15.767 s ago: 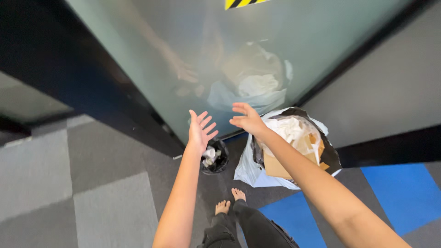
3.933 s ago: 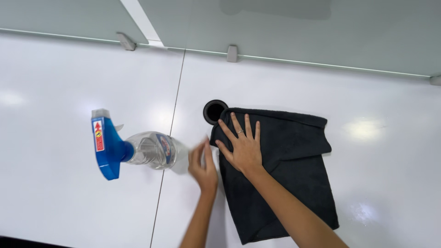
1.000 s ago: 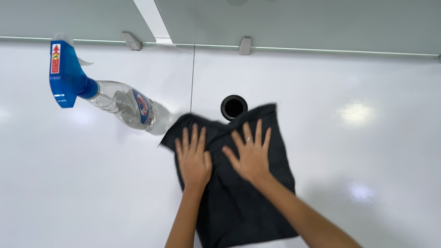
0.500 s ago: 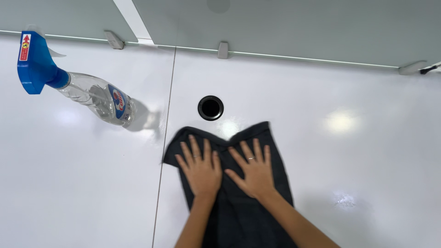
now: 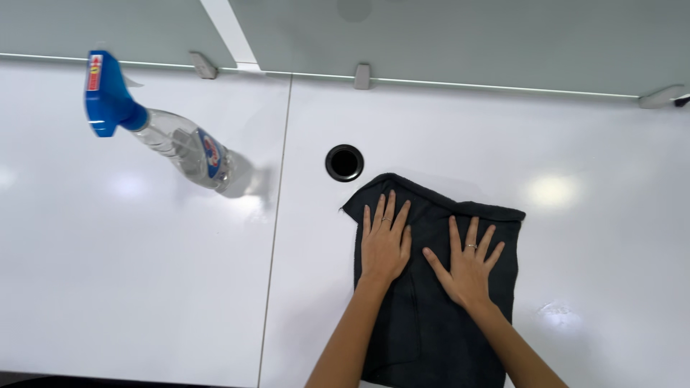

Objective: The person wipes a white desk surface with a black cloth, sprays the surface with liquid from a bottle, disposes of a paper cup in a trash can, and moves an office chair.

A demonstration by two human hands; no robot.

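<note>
We had both hands, left hand [image 5: 384,244] and right hand [image 5: 467,266], flat and open, gripping nothing, on the dark cloth [image 5: 431,316], long axis near-to-far, spray bottle [image 5: 162,133] far left on the worktop [image 5: 144,273].

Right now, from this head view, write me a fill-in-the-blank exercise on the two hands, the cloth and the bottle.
1. Both hands, left hand and right hand, press flat on a ____ cloth.
2. The clear plastic spray bottle has a ____ trigger head.
3. The round black hole in the glossy white tabletop lies just beyond the cloth's ____ corner.

Missing words: black; blue; far left
</note>
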